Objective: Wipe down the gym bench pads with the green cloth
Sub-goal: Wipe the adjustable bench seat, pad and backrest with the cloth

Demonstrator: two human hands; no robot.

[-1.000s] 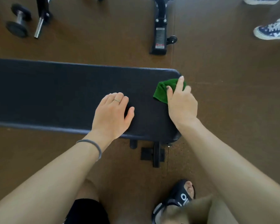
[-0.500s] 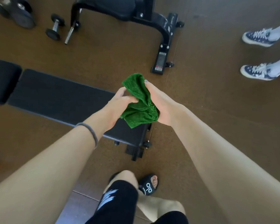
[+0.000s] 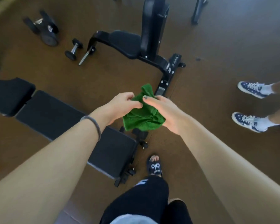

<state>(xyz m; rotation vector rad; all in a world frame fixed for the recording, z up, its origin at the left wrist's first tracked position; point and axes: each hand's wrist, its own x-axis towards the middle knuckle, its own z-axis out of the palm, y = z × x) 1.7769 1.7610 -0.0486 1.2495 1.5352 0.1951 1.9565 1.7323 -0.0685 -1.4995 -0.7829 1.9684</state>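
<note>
The green cloth [image 3: 144,116] is held bunched in the air over the bench pad [image 3: 52,117] end, pinched by left hand [image 3: 121,105] at 9 o'clock and closed right hand [image 3: 163,112] at 3 o'clock. "alo" is read on the black slide [image 3: 154,166] at 6 o'clock.

I hold the cloth [image 3: 143,115] up between my left hand [image 3: 121,105] and my right hand [image 3: 164,110], above the near end of the bench pad [image 3: 58,117]. The bench runs off to my left. Another bench [image 3: 136,46] stands behind it, with dumbbells [image 3: 73,50] on the floor to its left. Someone's shoes [image 3: 249,107] are on my right. My own foot [image 3: 154,165] is just beside the bench end.
</note>
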